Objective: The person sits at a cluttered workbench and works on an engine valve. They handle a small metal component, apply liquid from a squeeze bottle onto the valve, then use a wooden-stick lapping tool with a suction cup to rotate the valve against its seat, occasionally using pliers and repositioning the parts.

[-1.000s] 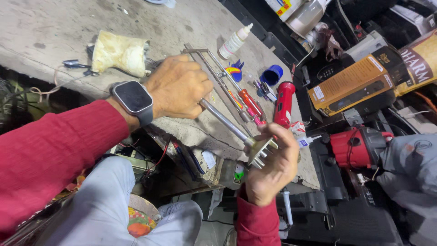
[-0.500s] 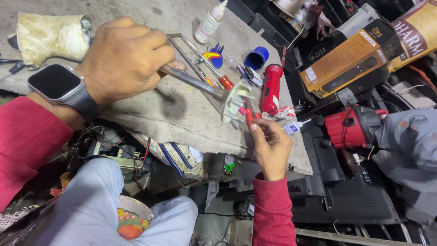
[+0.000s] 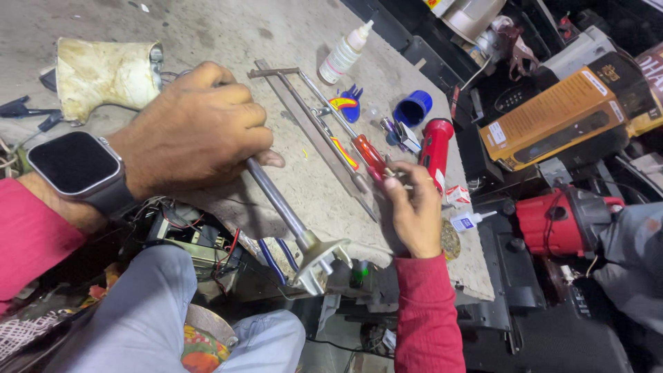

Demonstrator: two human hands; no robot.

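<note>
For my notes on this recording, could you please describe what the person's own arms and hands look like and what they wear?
Both arms wear long red knitted sleeves. The left hand is bare, with a large rectangular black-screened smartwatch on a dark band at the wrist. The right hand is bare too, its ribbed red cuff ending at the wrist. No gloves or rings show.

The left hand is shown closed in a full fist, knuckles upward, with the thumb pressed forward; its wrist is banded by a dark strap, and the forearm is extended from the lower left in a red sleeve. The right hand is raised from below, fingers pinched together, its forearm likewise red-sleeved.
</note>
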